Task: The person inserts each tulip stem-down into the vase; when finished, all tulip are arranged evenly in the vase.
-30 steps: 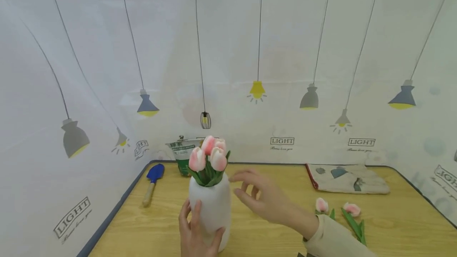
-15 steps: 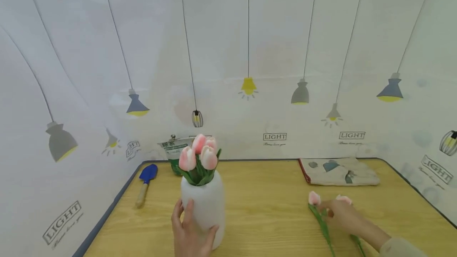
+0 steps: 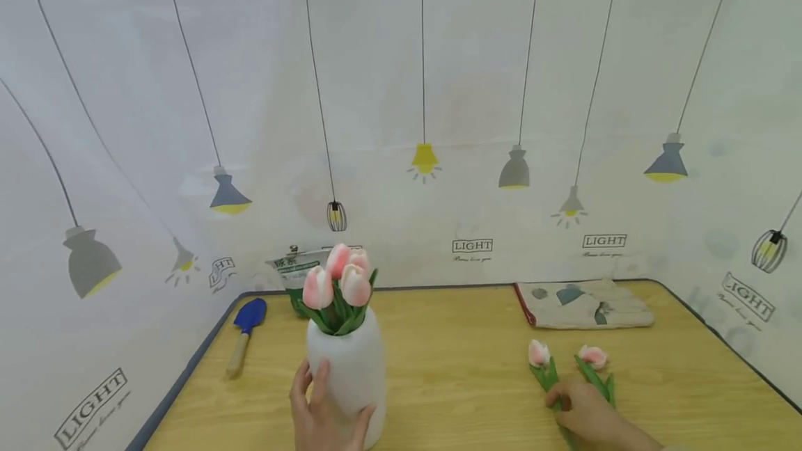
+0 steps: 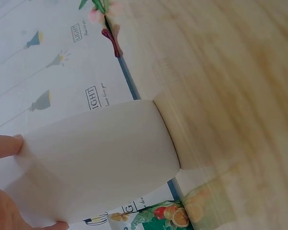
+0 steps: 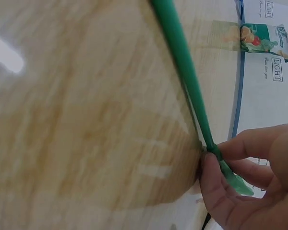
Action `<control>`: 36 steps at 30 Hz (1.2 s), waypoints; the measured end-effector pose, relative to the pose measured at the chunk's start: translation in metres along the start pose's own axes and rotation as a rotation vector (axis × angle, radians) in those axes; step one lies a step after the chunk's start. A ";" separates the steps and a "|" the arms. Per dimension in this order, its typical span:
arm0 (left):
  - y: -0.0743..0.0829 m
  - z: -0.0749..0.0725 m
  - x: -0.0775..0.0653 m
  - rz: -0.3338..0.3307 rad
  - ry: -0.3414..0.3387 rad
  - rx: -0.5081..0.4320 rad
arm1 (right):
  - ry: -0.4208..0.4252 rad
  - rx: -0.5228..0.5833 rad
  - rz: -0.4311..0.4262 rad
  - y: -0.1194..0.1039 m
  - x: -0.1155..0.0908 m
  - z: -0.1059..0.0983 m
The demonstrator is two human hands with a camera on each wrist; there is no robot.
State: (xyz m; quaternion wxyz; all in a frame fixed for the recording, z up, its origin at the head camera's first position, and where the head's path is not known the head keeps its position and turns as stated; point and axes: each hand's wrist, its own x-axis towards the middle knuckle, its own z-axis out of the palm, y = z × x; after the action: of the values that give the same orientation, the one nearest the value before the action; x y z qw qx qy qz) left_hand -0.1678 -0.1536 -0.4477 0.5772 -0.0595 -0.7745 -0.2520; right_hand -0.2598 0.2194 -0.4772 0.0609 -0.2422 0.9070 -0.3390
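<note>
My left hand (image 3: 322,413) holds the side of a white vase (image 3: 354,360), fingers at its left and thumb across the front. Several pink-and-white tulips (image 3: 355,287) with green leaves stand in the vase's mouth. In the left wrist view the vase (image 4: 101,158) rises from the wooden surface. On the right, my right hand (image 3: 584,409) pinches the green stem of a tulip (image 3: 538,353). The right wrist view shows thumb and fingers closed on that stem (image 5: 185,67). Just beyond the hand lies a second tulip (image 3: 592,357), its stem partly hidden.
A blue toy shovel (image 3: 246,329) with a wooden handle lies at the left of the table (image 3: 451,381). A green-and-white bag (image 3: 294,280) stands behind the vase. Some folded patterned cloth (image 3: 585,303) lies at the back right, near the printed wall curtain (image 3: 470,193).
My right hand has moved from beside the vase to the tulips on the right and now pinches one's stem. That tulip has shifted slightly. My left hand stays on the vase.
</note>
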 end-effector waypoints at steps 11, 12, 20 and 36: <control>0.003 -0.006 0.005 -0.042 -0.076 0.022 | -0.052 0.124 -0.076 -0.055 0.022 -0.002; 0.004 -0.006 0.005 -0.043 -0.079 0.026 | -0.025 0.127 -0.114 -0.066 0.025 -0.003; 0.001 -0.005 0.004 -0.018 -0.032 0.051 | 0.412 0.185 -0.663 -0.192 0.059 -0.031; 0.005 -0.008 0.001 -0.056 -0.071 0.018 | 0.827 0.361 -1.249 -0.334 0.086 -0.089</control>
State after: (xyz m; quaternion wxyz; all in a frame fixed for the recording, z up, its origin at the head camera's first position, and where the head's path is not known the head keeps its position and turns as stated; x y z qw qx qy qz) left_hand -0.1589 -0.1536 -0.4438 0.5425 -0.0414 -0.7981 -0.2588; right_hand -0.2269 0.0125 -0.1894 -0.4472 -0.5490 0.4816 -0.5163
